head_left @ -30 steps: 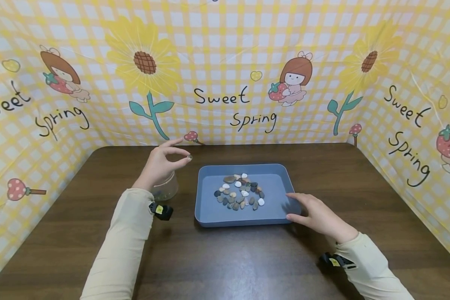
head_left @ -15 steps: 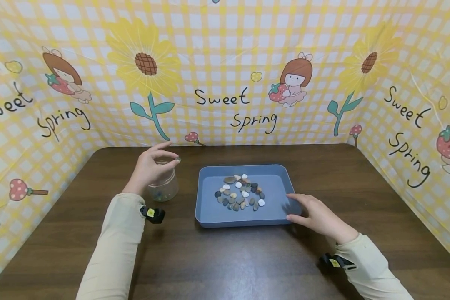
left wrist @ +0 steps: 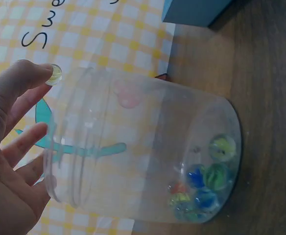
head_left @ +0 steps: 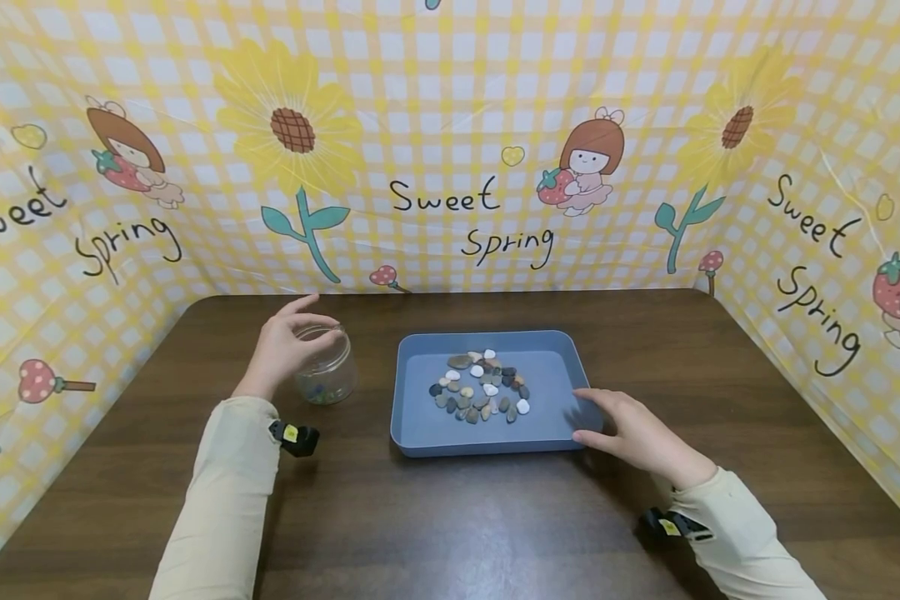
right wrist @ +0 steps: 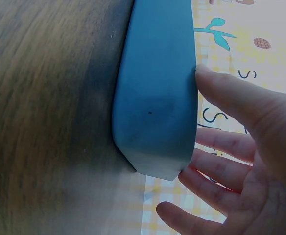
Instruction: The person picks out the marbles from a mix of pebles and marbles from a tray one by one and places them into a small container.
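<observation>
In the left wrist view a clear marble (left wrist: 56, 75) with a yellowish swirl is pinched at the fingertips of my left hand (head_left: 279, 352). That hand hovers at the mouth of a clear plastic jar (head_left: 332, 385), its other fingers spread by the rim. Several glass marbles (left wrist: 215, 176), blue, green and yellow among them, lie at the jar's bottom. On the right, my right hand (head_left: 637, 437) touches the rim of a blue tray (head_left: 487, 447) with thumb and fingertips, the fingers loosely extended. Many small pebbles (head_left: 491, 389), white, grey and brown, lie inside the tray.
The jar and tray stand on a dark wooden table (head_left: 450, 525), with a gap of table between them. A yellow checked cloth (head_left: 450, 108) with printed flowers and lettering encloses the back and both sides.
My left hand has moved left and slightly down with the marble, from the space between jar and tray to the jar's mouth. The right hand stays on the tray's rim.
</observation>
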Available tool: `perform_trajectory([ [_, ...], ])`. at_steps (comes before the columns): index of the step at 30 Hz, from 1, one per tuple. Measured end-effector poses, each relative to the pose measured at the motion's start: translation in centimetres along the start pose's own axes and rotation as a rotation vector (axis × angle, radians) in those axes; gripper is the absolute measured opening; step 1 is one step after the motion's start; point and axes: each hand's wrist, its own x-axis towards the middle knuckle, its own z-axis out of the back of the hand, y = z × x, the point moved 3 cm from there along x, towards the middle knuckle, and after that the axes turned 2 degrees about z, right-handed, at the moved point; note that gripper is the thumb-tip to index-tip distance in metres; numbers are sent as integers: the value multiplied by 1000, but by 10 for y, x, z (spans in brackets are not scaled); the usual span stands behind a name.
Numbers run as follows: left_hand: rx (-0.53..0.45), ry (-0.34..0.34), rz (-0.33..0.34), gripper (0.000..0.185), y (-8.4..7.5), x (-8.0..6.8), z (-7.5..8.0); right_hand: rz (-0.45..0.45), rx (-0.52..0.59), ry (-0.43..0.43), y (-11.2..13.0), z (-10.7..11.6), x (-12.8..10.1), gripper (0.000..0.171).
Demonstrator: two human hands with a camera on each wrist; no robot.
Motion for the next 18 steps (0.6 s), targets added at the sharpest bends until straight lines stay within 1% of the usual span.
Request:
perform_trajectory([
  [5, 39, 17, 18, 28, 7, 1, -3, 7, -2, 0, -1, 0, 0, 56],
  [10, 76, 22, 18, 27, 12, 3, -6, -2, -4, 3, -2, -2, 0, 56],
  [18, 100, 37, 30, 25, 12, 5, -10, 12, -9, 0, -1, 0, 1, 57],
])
